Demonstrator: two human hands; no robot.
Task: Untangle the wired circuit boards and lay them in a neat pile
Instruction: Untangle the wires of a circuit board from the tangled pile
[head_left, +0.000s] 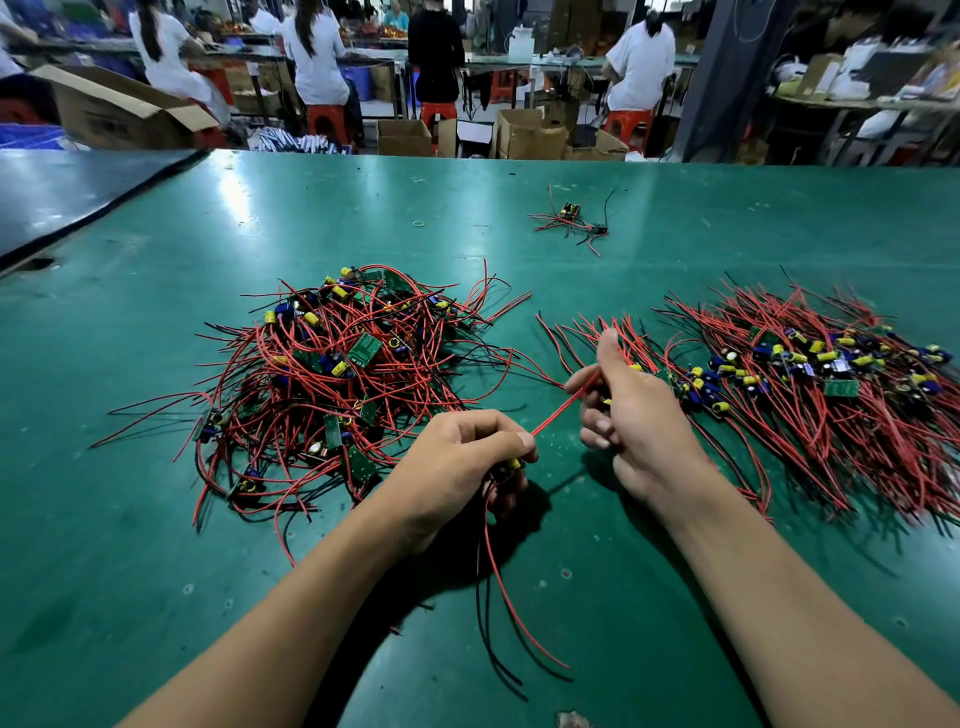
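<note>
Two hands pull one wired board taut over a green surface (675, 208).

The left hand (467, 457) grips a small circuit board (511, 466) with a yellow capacitor, its red and black leads trailing down toward the viewer. The right hand (634, 410) pinches the board's red wire (563, 405), stretched straight between the two hands. A tangled heap (332, 374) of boards lies to the left, a combed-out pile (810, 384) to the right, and a small cluster (571, 221) sits farther back, well apart.
</note>
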